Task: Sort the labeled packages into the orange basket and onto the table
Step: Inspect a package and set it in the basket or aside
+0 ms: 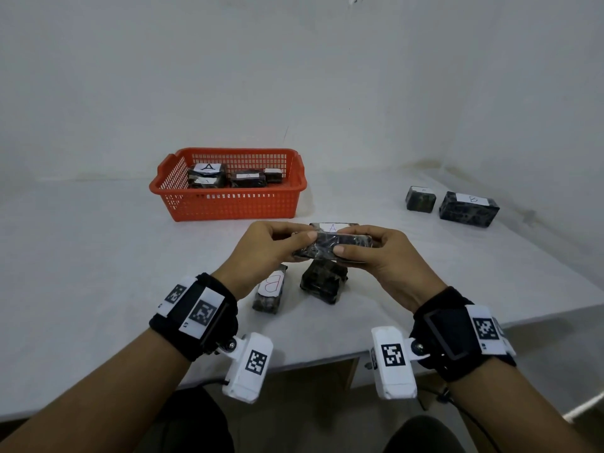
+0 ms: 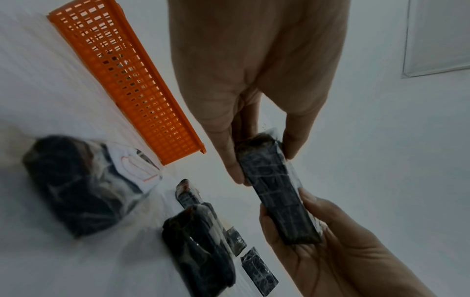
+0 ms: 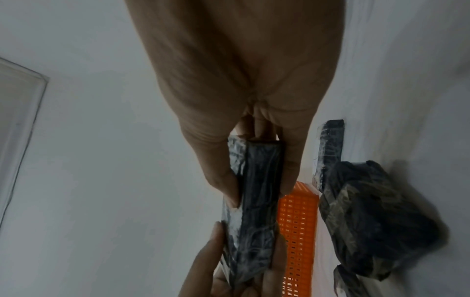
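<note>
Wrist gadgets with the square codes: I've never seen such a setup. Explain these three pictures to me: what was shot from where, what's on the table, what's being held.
No machine: a person works with bare hands. The wide picture comes from a head camera. The white boxes at the wrists, the left wrist camera and right wrist camera, took the other two, looking along each hand. The left hand and right hand together grip one dark wrapped block labelled A above the table. On it: an orange basket with more wrapped blocks, a B block and a dark block below the hands, and a small block and a larger block marked B at far right.
</note>
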Demonstrator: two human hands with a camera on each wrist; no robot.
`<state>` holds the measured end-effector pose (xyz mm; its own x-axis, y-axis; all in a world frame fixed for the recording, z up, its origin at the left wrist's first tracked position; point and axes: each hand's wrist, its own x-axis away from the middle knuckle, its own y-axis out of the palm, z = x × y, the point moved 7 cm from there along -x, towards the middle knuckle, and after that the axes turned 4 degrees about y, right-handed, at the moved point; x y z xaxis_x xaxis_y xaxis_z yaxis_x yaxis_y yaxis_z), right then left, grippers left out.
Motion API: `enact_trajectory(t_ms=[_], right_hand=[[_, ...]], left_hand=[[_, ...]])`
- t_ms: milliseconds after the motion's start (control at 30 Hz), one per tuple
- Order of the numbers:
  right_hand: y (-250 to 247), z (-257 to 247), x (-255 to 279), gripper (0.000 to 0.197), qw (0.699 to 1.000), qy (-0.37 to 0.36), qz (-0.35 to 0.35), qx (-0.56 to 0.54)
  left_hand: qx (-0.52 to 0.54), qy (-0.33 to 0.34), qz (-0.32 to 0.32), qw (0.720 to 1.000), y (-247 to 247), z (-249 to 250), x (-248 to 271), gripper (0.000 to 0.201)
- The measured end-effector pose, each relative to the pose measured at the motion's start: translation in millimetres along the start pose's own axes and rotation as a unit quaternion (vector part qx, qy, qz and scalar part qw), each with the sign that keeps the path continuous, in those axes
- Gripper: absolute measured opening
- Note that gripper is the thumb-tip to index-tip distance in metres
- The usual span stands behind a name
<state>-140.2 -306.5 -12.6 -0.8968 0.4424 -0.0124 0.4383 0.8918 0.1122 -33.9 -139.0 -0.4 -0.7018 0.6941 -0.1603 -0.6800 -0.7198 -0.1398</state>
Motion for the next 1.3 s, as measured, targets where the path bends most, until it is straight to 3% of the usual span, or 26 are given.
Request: enact_trajectory(t_ms=[233,500,600,733,833,1033,1200,1300], right_hand=[[-2,1,4,0.026,0.997,0.030,-0.036,-0.060],[-6,-1,6,0.019,0.997,0.030,-0.021,-0.064],[-9,-3,6,0.020,0.999,0.018,-0.010,-0.047],[-11,-6,7,0.022,0.999,0.009,-0.013,-0.046],[-10,-11,8,0.039,0.995,0.010,-0.041,-0.086],[-5,-12,9,0.039,0.985,0.024,-0.056,-0.163],[8,2,16,0.052,0.978,0.120,-0.081,-0.153],[14,5,16,0.054,0.974,0.129,-0.087,-0.166]], left_hand=[[0.044,-0.015,-0.015,0.999,-2,-10,-2,0.046],[0.014,-0.014,-0.025,0.999,-1,-12,-5,0.026],[0.025,-0.021,-0.047,0.998,2,-12,-3,0.028],[-0.079,0.000,-0.081,0.994,0,-1,-1,0.031],[-0.113,0.010,-0.108,0.988,1,4,0,0.041],[-0.089,0.026,-0.079,0.993,0,6,-4,0.041],[-0.094,0.068,-0.044,0.992,1,8,-7,0.045],[-0.108,0.093,-0.026,0.989,3,7,-7,0.046]])
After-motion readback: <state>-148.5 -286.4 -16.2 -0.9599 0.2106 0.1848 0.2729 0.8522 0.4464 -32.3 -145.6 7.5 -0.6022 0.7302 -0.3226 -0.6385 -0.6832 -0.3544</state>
